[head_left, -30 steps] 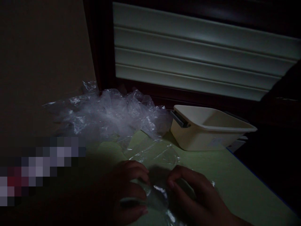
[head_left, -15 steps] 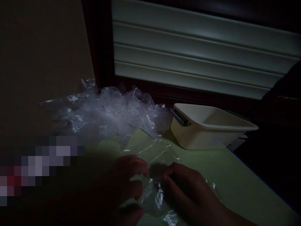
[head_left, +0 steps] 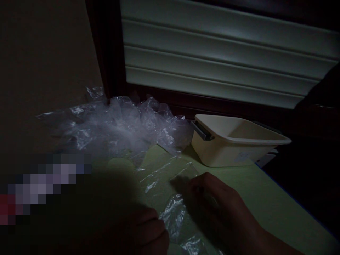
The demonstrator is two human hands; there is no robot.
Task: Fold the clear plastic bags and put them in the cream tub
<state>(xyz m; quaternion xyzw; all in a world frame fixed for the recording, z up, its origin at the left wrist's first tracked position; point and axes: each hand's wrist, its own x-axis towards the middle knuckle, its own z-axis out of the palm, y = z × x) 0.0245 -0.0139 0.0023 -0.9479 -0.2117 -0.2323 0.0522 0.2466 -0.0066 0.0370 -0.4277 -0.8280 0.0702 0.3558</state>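
Observation:
My left hand (head_left: 148, 232) is closed at the bottom of the view, knuckles up. Its fingertips are hidden, so what it holds, if anything, does not show. Right against its knuckles lies a crumpled clear plastic bag (head_left: 174, 216) with bright glints. My right hand (head_left: 225, 203) is to the right of that bag, a little above the table, with thumb and fingers curled together. A faint sheen shows inside its grip, too dark to name. Beyond both hands, a flat piece of clear plastic (head_left: 164, 175) rests on the green tabletop (head_left: 276, 209).
A large heap of clear plastic bags (head_left: 127, 124) fills the back left. Beside it stands a cream plastic bin (head_left: 225, 152) with dark handles, near the table's right edge. Behind are pale slatted panels (head_left: 212, 53) in a dark frame. The light is dim.
My left hand has drawn down toward me and closed from spread, curved fingers. My right hand has shifted slightly right, and the gap between the hands has widened.

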